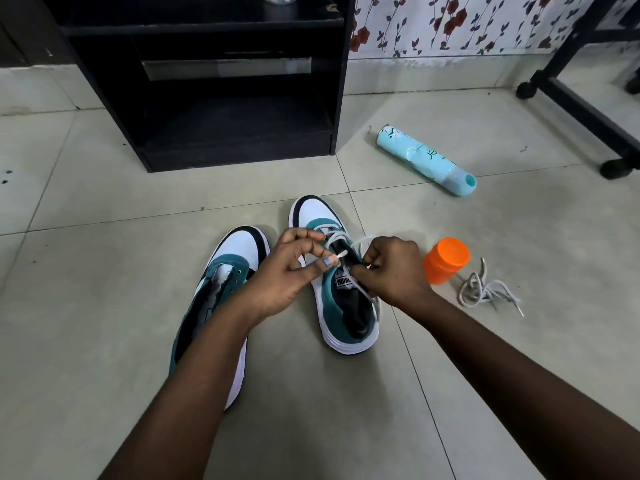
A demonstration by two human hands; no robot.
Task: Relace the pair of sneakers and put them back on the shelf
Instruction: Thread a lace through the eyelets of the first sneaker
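Left hand [294,268] pinches lace tip [341,255] | right hand [391,268] grips lace at right sneaker [341,289] | advice: feed tip straight, keep lace untwisted.

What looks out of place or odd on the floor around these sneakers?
A light blue spray can lies tipped on its side on the tiles, away from the black shelf. A loose lace sits tangled beside an orange jar. The left sneaker has no lace yet. Nothing looks spilled or broken.
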